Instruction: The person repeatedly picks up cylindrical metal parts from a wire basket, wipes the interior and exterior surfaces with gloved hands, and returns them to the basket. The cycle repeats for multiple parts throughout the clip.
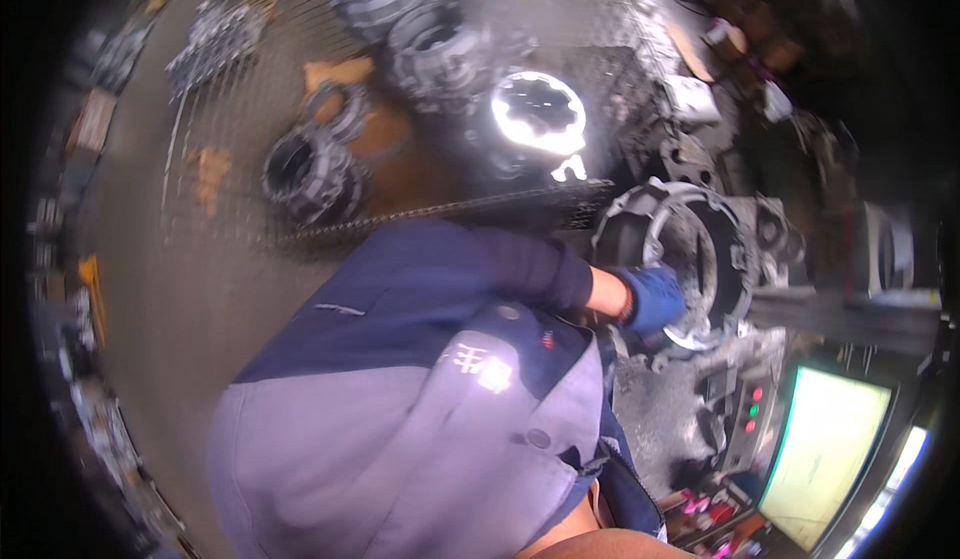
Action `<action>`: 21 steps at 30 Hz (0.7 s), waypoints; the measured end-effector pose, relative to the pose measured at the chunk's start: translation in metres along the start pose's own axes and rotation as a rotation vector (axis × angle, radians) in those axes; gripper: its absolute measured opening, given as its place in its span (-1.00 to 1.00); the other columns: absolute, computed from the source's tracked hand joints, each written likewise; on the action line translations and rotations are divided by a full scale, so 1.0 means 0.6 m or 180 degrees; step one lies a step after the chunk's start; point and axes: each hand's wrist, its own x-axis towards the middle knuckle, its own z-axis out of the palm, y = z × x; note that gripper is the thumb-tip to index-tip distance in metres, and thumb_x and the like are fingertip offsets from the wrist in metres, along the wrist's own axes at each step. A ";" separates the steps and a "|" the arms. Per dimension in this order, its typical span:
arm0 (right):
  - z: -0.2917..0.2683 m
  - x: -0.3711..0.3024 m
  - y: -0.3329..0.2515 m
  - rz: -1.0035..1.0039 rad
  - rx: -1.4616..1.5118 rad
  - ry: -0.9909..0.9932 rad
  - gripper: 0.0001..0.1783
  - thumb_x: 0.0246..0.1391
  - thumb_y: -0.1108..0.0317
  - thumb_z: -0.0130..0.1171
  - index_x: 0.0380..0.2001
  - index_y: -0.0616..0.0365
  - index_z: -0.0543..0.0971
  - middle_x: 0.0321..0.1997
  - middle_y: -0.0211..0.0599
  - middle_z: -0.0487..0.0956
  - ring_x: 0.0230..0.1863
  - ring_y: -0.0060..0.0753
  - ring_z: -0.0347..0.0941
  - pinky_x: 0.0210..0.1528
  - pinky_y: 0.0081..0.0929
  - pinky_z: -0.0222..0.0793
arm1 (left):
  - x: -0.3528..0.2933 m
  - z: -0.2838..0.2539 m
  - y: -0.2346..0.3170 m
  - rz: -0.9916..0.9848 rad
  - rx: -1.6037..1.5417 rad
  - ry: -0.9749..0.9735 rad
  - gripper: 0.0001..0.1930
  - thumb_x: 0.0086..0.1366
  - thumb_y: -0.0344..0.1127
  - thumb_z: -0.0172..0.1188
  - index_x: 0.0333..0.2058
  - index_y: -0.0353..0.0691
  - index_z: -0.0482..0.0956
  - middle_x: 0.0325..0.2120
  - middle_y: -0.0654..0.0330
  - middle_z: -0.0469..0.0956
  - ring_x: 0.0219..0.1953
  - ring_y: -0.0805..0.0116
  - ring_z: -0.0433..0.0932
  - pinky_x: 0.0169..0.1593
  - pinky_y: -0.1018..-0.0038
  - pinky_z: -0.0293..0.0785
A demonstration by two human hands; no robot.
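My left hand, in a blue glove with a reddish-brown band at the wrist, reaches across from the left in a dark navy sleeve. It is at the near-left rim of a large ring-shaped metal casting, in front of its opening. The gloved fingers look curled in, and what they hold, if anything, is hidden. The casting has lugs round its edge and rests on a grey metal worktop. My right hand does not show. My grey-and-navy jacket fills the lower middle.
Several metal housings stand at the upper middle, with smaller ones by brown cardboard. A bright ring-shaped reflection lies beyond. Near the casting are a button panel and a lit screen. A mesh edge runs behind my arm.
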 end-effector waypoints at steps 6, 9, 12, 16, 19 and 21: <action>-0.081 -0.013 0.045 0.0433 -0.0406 0.0449 -0.50 0.26 0.09 0.19 0.11 0.21 0.48 -0.04 -0.09 0.60 -0.04 -0.20 0.56 0.03 -0.29 0.49 | -0.089 -0.087 0.051 -0.0316 -0.0730 0.0670 -0.73 -0.02 -0.17 0.40 -0.38 -0.23 0.72 -0.43 -0.05 0.67 -0.30 -0.10 0.68 -0.12 0.17 0.58; -0.082 -0.003 0.009 0.0289 -0.0488 0.0395 -0.47 0.27 0.05 0.18 0.14 0.20 0.48 -0.03 -0.09 0.60 -0.05 -0.19 0.56 0.03 -0.29 0.50 | -0.140 -0.136 0.035 -0.0905 -0.0907 0.0668 -0.71 0.03 -0.15 0.39 -0.32 -0.20 0.71 -0.36 -0.04 0.68 -0.23 -0.08 0.68 -0.07 0.16 0.56; -0.044 0.015 -0.082 0.0133 -0.0212 0.0163 -0.44 0.28 0.01 0.17 0.17 0.18 0.47 -0.03 -0.10 0.61 -0.06 -0.18 0.57 0.03 -0.29 0.51 | -0.230 -0.171 -0.022 -0.1529 -0.1644 0.1310 -0.68 0.17 -0.07 0.35 -0.24 -0.18 0.68 -0.37 0.02 0.67 -0.26 0.01 0.68 -0.12 0.18 0.53; 0.100 0.058 -0.272 -0.1347 0.0098 -0.0163 -0.40 0.30 0.00 0.16 0.23 0.18 0.43 0.06 -0.08 0.57 0.03 -0.17 0.53 0.10 -0.28 0.48 | -0.379 -0.175 -0.113 -0.2014 -0.2912 0.2023 -0.77 0.34 -0.18 0.27 -0.18 -0.20 0.67 -0.38 0.15 0.66 -0.20 0.34 0.66 -0.08 0.37 0.52; 0.202 0.112 -0.445 -0.1280 0.0776 -0.1356 -0.41 0.37 0.03 0.05 0.26 0.26 0.40 0.20 -0.05 0.50 0.17 -0.18 0.46 0.21 -0.28 0.40 | -0.523 -0.148 -0.188 -0.1091 -0.3839 0.3112 -0.71 0.45 -0.42 0.07 0.10 -0.21 0.53 0.04 0.17 0.54 0.06 0.37 0.55 0.16 0.46 0.52; 0.300 0.142 -0.549 -0.1069 0.0944 -0.1714 -0.39 0.40 0.00 -0.04 0.25 0.31 0.41 0.21 -0.03 0.51 0.19 -0.17 0.46 0.23 -0.27 0.38 | -0.640 -0.150 -0.258 -0.0545 -0.4118 0.3088 -0.67 0.49 -0.35 0.04 0.18 -0.20 0.48 0.10 0.13 0.51 0.11 0.32 0.53 0.22 0.43 0.47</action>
